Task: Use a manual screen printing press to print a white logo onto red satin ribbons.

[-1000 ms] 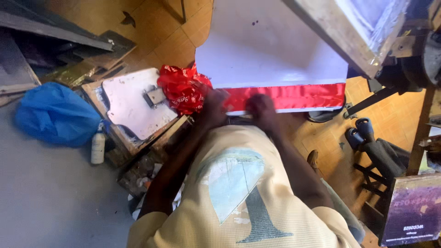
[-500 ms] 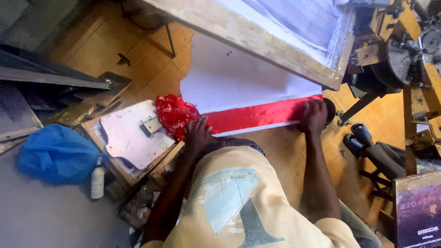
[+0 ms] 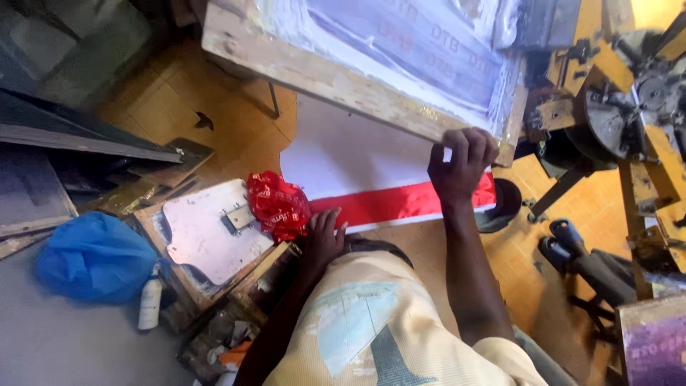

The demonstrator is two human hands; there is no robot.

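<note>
Red ribbon point(image 3: 400, 204) on white board point(image 3: 343, 154)

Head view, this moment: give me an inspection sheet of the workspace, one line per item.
Surface: white printing board, flat, partly under the raised frame.
Job's things: red ribbon stretched along the board's near edge, bunched red ribbon at its left end; wooden screen frame tilted above.
Clutter: blue bag, white bottle, pale plate with a metal hinge, scraps below it.
Grippers: left hand flat on the ribbon; right hand gripping the frame's lower edge.
Cables: nothing seen.
Surroundings: yellow metal carousel press, orange tiled floor.
</note>
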